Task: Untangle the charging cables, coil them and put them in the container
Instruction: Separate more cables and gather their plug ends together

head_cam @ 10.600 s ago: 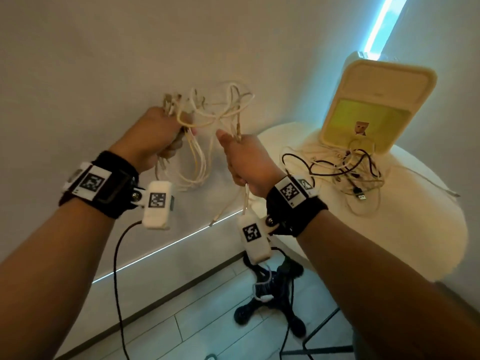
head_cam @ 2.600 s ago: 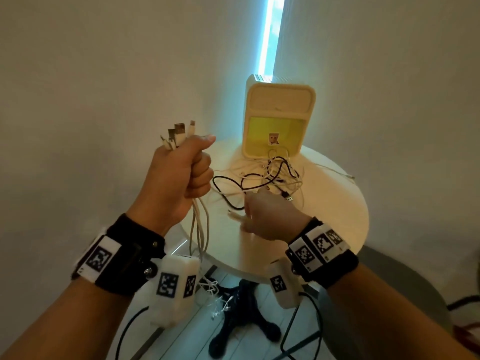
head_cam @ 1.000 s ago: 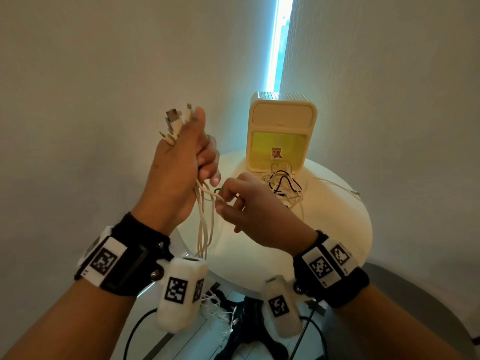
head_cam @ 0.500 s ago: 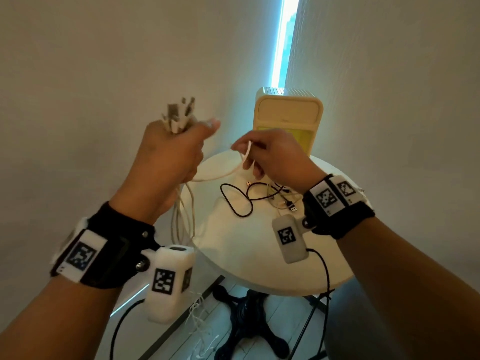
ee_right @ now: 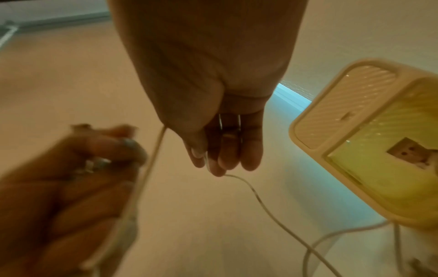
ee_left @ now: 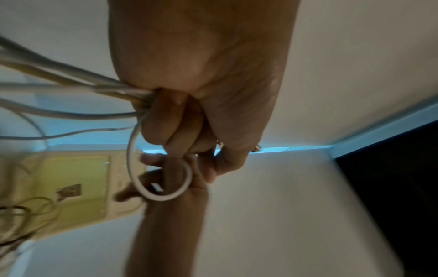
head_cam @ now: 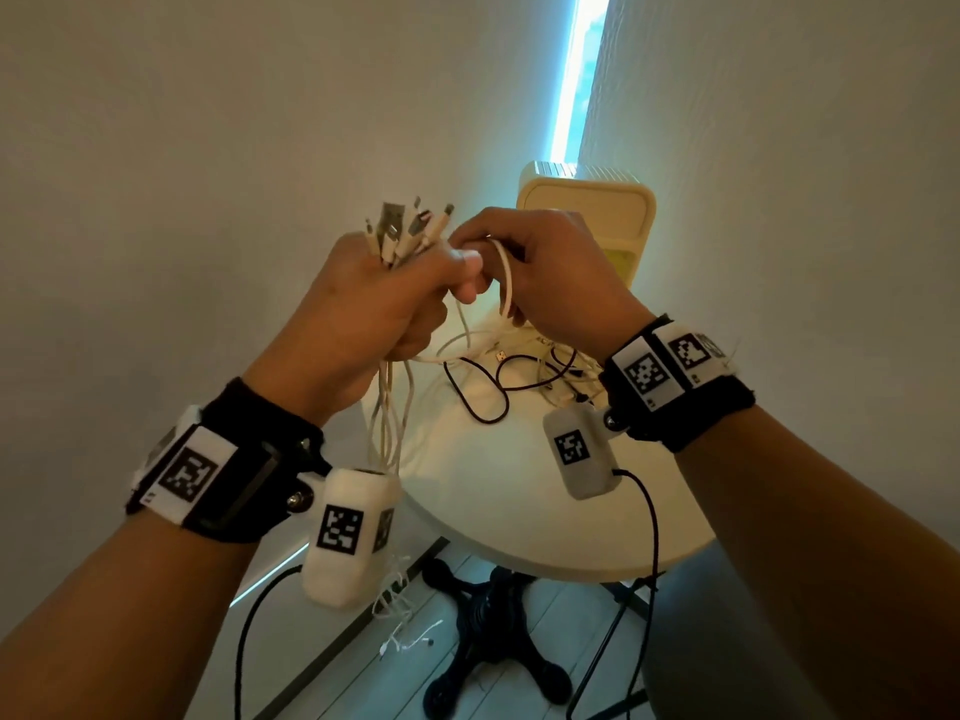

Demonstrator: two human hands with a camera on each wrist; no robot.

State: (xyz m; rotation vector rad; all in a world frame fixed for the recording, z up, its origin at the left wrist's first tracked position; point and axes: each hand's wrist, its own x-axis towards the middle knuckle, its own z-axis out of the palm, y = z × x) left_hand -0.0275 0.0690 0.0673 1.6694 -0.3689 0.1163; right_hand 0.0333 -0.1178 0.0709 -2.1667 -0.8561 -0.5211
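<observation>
A bunch of white charging cables [head_cam: 400,236] is clamped in the left hand [head_cam: 374,298], fist curled tight round them, plug ends kept together and sticking up past the thumb, probably so the ends stay sorted while the lengths hang free; the hanging strands [head_cam: 389,407] drop past the left wrist toward the floor. One more white cable [head_cam: 506,283] is pinched in the right hand [head_cam: 561,278], fingertips closed on it just beside the left thumb, apparently so its end can be fed into the same bunch. In the left wrist view that cable is seen looped round the right fingers [ee_left: 170,174], touching them. Its far length trails down to the round white counter [head_cam: 519,491], where a loose tangle of black and white cables [head_cam: 519,376] is left, unsorted. The cream plastic container with a yellow front panel [head_cam: 618,220] is stood upright at the far side of the counter, against the wall corner, just behind the tangle; no cables are seen inside it, though the interior is mostly hidden by the right hand. Judged stage: untangling and gathering only partly done, coiling and storing not yet begun. Risk judged: trailing cable snagging the tangle when pulled.
</observation>
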